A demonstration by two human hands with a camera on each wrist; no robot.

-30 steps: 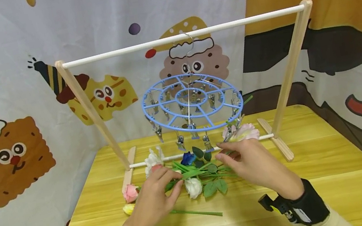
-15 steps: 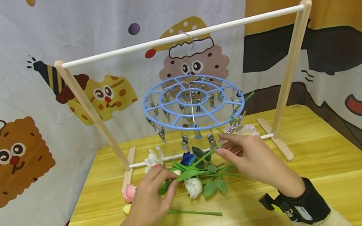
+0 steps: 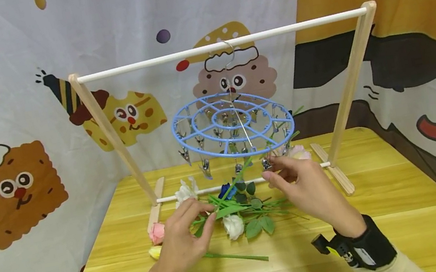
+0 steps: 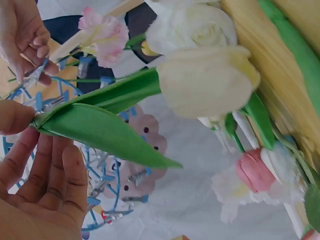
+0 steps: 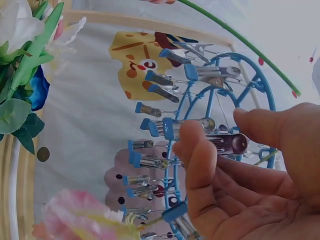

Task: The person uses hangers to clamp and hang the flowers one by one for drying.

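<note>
In the left wrist view, my left hand (image 3: 184, 232) pinches a white artificial tulip (image 4: 205, 82) by its stem, just below the green leaves (image 4: 100, 127). The tulip's green stem (image 3: 237, 177) slants up toward the hanger. My right hand (image 3: 307, 183) holds a metal clip (image 3: 266, 163) between thumb and fingers at the near right of a round blue clip hanger (image 3: 243, 153). Part of that clip is hidden by a finger in the right wrist view. A pink flower (image 3: 299, 153) hangs from the hanger at the right, behind my right hand.
The hanger hooks onto the white bar (image 3: 144, 63) of a wooden rack. Below lie a white rose (image 3: 234, 226), a blue flower (image 3: 227, 192), a pink rose (image 3: 157, 233), a yellow bud (image 3: 155, 252) and several stems on the wooden table (image 3: 293, 263).
My right hand has left the stem, risen slightly and taken hold of a clip. The stem's free end has tilted upward. The hanger has turned a little. My left hand stays nearly in place.
</note>
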